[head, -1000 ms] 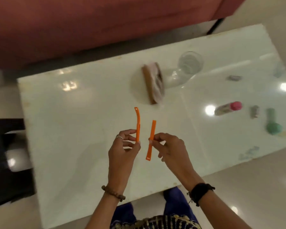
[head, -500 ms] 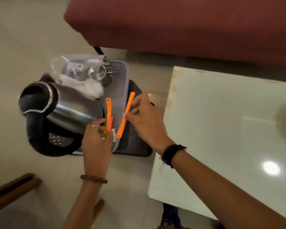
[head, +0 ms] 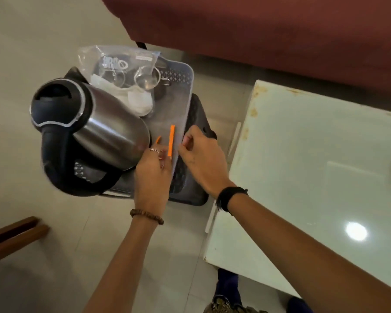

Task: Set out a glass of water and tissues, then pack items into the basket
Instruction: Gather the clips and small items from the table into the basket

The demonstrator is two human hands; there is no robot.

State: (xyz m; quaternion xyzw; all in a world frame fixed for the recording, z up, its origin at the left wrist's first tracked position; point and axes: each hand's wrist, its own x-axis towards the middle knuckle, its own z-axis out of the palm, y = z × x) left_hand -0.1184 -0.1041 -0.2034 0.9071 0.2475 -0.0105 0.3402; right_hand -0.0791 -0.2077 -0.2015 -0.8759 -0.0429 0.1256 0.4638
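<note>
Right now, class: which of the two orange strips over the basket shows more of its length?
The right-hand orange strip, between the two hands. The other orange strip shows only its tip, above the left hand beside the kettle.

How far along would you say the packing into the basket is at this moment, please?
Partly done: the kettle and a clear bag already sit in the basket. In hand: two orange strips are over the basket, by the left hand; the right hand seems to have let go. What is left is out of view.
</note>
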